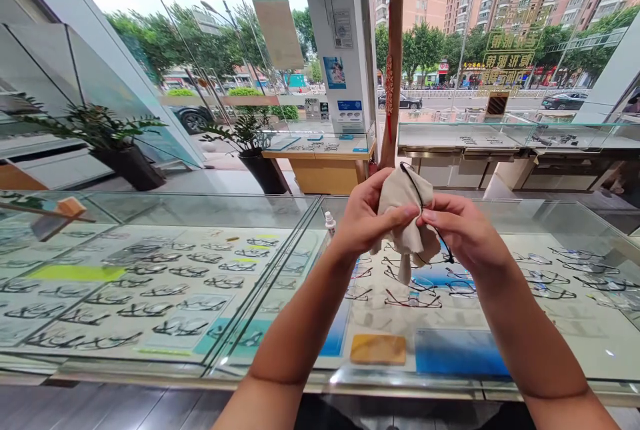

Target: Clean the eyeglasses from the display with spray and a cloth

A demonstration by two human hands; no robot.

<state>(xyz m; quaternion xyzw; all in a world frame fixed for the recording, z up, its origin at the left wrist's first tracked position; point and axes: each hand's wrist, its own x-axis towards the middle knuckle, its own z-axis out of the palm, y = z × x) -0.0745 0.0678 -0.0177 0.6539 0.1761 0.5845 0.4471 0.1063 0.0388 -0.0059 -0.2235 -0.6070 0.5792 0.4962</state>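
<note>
A crumpled beige cloth (406,191) is bunched around a pair of dark-framed eyeglasses (413,181). My left hand (367,213) grips the cloth, its thumb pressed over the folds from the left. From the right, my right hand (457,223) pinches the glasses near the middle, thumb and forefinger against the cloth's edge. A thin dark temple arm sticks up above the cloth, and another hangs below the fingers. Most of the lenses are hidden by the cloth. Both hands are held above a glass display case (370,377).
Rows of eyeglasses (185,271) lie inside the glass cases below and to the left. A small white bottle (329,222) stands beside my left wrist. A brown wooden post (394,77) rises behind my hands. Potted plants (260,170) and further display counters (325,163) stand near the windows.
</note>
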